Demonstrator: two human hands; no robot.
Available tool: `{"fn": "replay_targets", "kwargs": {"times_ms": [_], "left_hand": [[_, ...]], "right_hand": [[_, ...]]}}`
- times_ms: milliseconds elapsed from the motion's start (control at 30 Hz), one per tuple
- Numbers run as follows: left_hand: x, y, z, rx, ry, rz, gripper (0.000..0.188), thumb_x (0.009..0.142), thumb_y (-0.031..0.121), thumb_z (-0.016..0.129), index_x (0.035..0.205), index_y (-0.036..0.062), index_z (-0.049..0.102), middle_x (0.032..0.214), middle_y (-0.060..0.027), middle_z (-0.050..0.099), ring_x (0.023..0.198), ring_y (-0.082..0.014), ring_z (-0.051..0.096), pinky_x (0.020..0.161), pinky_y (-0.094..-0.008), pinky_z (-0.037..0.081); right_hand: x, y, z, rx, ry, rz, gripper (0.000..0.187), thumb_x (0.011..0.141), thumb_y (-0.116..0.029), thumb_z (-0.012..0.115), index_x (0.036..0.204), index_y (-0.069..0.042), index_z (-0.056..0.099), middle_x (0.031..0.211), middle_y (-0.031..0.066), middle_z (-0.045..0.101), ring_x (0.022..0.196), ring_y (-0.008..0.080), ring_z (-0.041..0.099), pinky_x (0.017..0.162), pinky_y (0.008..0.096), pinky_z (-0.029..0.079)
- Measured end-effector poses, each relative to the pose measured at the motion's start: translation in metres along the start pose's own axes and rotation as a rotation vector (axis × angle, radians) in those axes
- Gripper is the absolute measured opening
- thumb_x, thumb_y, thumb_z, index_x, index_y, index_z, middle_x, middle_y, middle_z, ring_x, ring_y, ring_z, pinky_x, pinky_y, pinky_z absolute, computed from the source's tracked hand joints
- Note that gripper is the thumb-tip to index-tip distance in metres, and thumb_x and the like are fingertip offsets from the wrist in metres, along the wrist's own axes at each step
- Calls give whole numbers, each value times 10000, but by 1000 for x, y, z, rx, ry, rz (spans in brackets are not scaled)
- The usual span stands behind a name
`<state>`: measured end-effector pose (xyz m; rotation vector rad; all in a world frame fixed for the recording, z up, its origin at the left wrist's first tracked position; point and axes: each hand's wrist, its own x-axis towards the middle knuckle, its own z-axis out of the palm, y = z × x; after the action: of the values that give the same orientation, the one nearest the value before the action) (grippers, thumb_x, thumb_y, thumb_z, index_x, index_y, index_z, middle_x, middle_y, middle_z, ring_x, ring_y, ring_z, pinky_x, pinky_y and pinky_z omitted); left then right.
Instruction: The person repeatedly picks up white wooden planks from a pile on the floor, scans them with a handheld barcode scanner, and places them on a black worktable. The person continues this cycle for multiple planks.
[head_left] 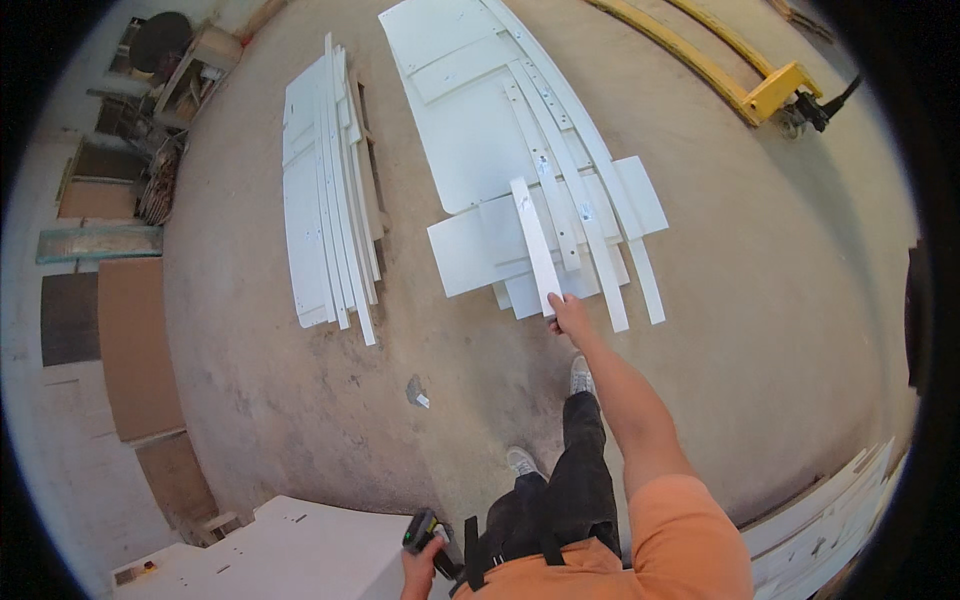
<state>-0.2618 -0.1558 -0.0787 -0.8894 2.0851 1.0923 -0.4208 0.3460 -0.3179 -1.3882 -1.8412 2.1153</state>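
Observation:
My right hand (570, 317) reaches forward, its fingers closed round the near end of a narrow white panel strip (535, 240). The strip's far end points away over a stack of white panels (455, 120) on the floor; whether it touches them I cannot tell. Longer white strips with small holes lie on that stack beside it. Low in the view, my left hand (422, 562) is wrapped round a black handheld device (420, 528) with yellow-green trim, close to my left side. What kind of device it is does not show clearly.
Another stack of long white panels (305, 200) lies to the left. A yellow pallet jack (770, 95) stands at the far right. A large white board (290, 550) is at the lower left, more panels (820, 530) at the lower right. Brown boards (140, 345) lean against the left wall.

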Motion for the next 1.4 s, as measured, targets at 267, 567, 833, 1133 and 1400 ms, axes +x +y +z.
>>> {"fn": "replay_targets", "kwargs": {"times_ms": [267,567,833,1133,1400], "left_hand": [[-7,-14,22,194,-131,131,371,768,169,846,1068,-9,719,876,-54,715,772,-145,630,708,-325,510],[170,19,16,411,-164,315,345,756,244,836,939,-21,715,824,-84,696,729,-195,630,687,-368,501],[333,-19,48,1062,-519,447,226,808,154,723,992,27,687,746,-81,600,616,-216,544,587,-412,424],[222,57,242,1403,-614,1100,401,700,254,810,960,-39,724,848,-126,690,817,-238,658,769,-402,506],[36,-114,419,1507,-1070,1070,410,748,226,780,1068,-20,708,957,-100,693,870,-233,646,790,-367,506]], "right_hand": [[39,63,31,-576,128,-152,429,881,-279,678,1124,68,611,903,180,706,789,284,705,707,400,570],[-98,166,-24,-893,-181,-169,420,841,-333,627,1058,26,652,1074,285,665,993,447,646,875,504,522],[-372,305,-122,-80,746,126,355,850,-264,656,1080,6,645,962,204,714,846,323,708,757,443,555],[-618,552,10,-174,1132,802,287,892,-222,528,1008,-23,698,1092,223,691,1039,423,644,891,498,512],[-679,639,220,787,779,900,287,866,-175,634,1088,-9,703,785,162,721,655,304,693,704,444,548]]}}
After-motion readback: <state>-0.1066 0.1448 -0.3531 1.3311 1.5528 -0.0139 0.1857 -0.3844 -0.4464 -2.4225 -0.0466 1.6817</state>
